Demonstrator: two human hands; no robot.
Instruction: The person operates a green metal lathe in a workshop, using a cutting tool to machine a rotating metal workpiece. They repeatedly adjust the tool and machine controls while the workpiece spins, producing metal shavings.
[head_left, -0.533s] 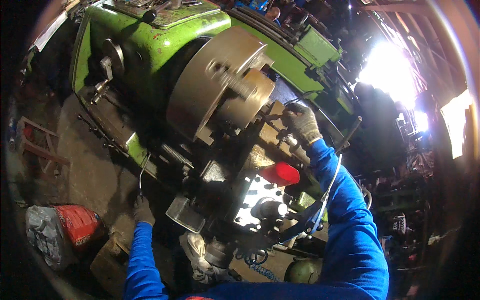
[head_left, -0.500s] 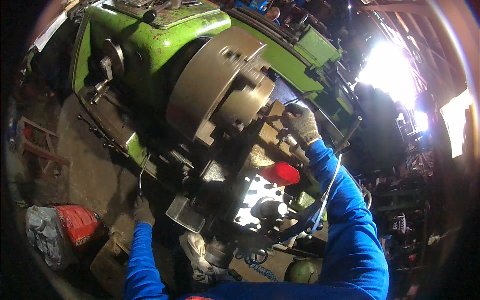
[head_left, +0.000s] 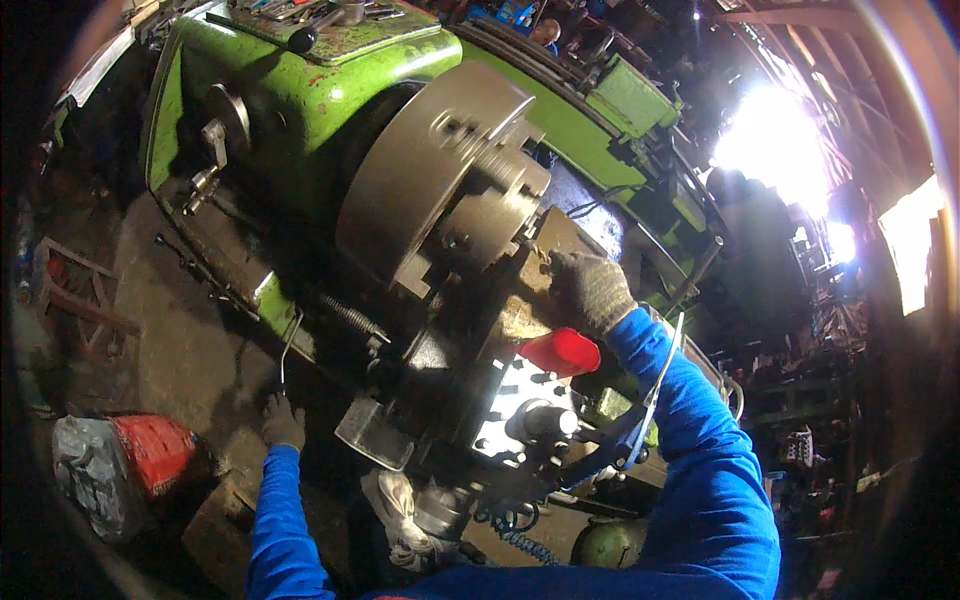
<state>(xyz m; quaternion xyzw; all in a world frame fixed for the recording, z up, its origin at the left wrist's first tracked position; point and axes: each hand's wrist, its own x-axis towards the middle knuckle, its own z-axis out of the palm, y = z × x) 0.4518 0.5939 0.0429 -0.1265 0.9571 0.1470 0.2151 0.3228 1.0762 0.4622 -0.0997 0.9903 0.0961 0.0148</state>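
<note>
A big metal lathe chuck (head_left: 405, 185) with stepped jaws fills the middle of the view. It grips a round steel workpiece (head_left: 490, 222). My right hand (head_left: 597, 290), in a grey work glove, is just right of the workpiece beside a brownish metal block (head_left: 565, 235). Its fingers are bent together toward the workpiece's end; what they hold, if anything, is hidden. Low on the left, my gloved left hand (head_left: 284, 422) is closed around the lower end of a thin bent lever (head_left: 289, 345) that comes from the machine's front.
Below my right hand are a red cup-like piece (head_left: 562, 352) and a brightly lit tool post (head_left: 515, 405) with several bolts. A pale rag (head_left: 398, 508) hangs near me. The green headstock (head_left: 330, 65) stands behind the chuck. A red-and-grey sack (head_left: 125, 465) lies on the left floor.
My right hand has drawn back toward me from the block beside the workpiece. The chuck's jaws sit at a slightly different angle. My left hand remains at the lever.
</note>
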